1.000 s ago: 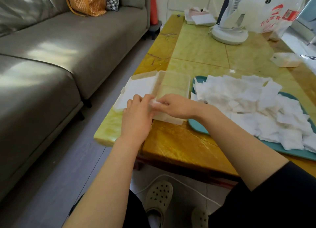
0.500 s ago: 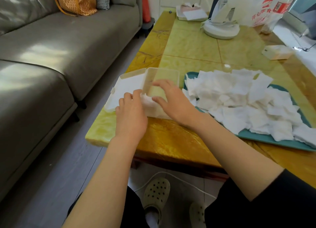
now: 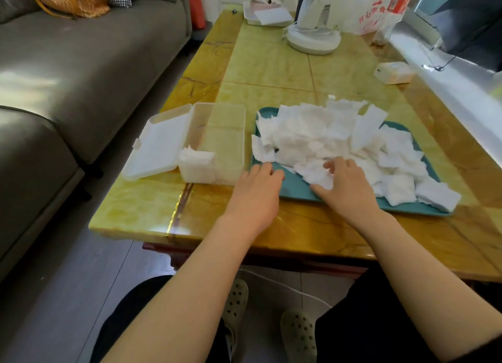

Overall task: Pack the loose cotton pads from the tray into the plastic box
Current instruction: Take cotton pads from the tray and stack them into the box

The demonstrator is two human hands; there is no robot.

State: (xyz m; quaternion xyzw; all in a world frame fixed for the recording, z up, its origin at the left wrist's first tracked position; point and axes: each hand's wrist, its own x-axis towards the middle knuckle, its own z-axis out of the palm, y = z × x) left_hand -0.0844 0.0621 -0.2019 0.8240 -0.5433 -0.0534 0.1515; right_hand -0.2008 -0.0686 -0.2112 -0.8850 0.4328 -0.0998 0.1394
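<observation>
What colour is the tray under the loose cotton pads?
Teal. The flat teal tray shows best in the head view.

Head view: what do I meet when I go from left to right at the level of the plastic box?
From the left: grey sofa → open lid → plastic box, with stacked pads in its near left corner → teal tray heaped with cotton pads.
</observation>
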